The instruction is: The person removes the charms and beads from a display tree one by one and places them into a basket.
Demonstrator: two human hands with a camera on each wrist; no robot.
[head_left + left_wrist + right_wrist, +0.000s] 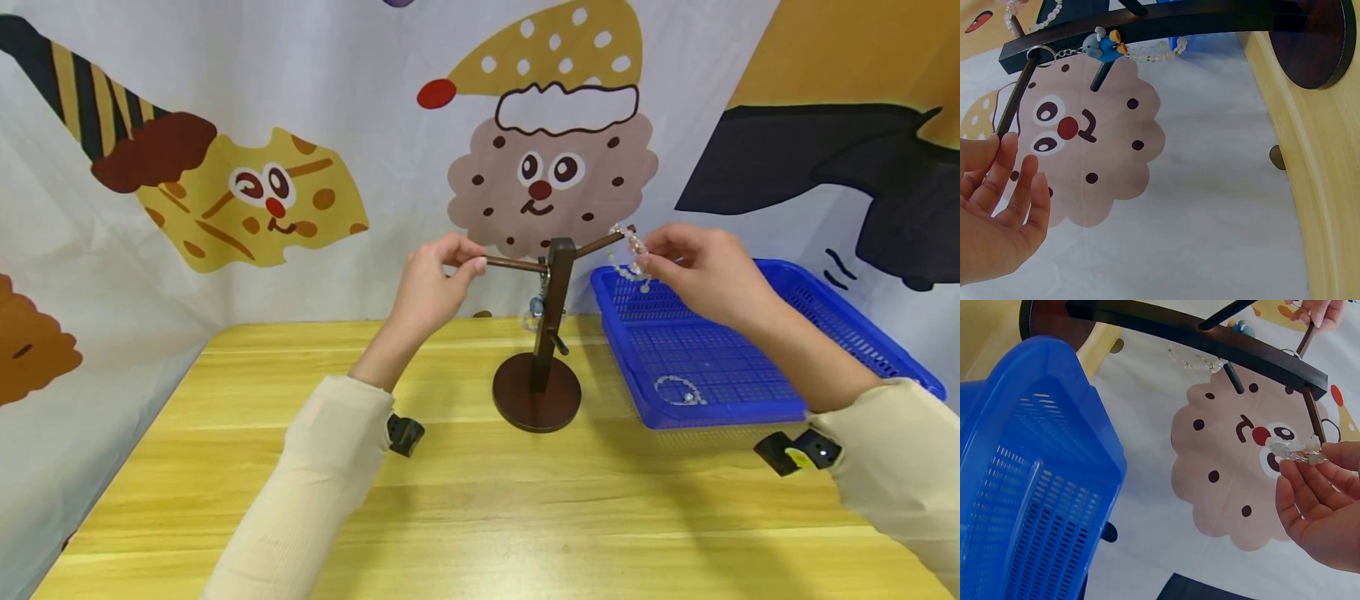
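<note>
Two beige sleeves came in from the near edge, each w/ a wrist cam point(406, 435). Btwn them a wide strip of yellow wood table point(480, 517) gave the forearms room, reaching fwd to the stand point(553, 308). The table's L edge slanted away, well outside the L arm; its back edge met the cloth just behind the stand.

On the R, the blue basket's point(727, 414) near rim lay under the R forearm, w/ a narrow gap btwn basket and stand base. A loose strand point(693, 398) of beads lay inside, by the near wall.

Both arms were raised, reaching in from either side. L hand point(435, 279): thumb & index pinched the outer end of the L peg point(513, 263), other fingers loosely fanned. R hand point(708, 271): thumb & fingers pinched a clear-bead bracelet point(1282, 448) at the R peg's point(597, 243) tip; can't tell if it was looped on.

A blue charm point(537, 307) hung by a ring round the L peg, near the upright. Farthest back: white cartoon cloth point(375, 83).
</note>
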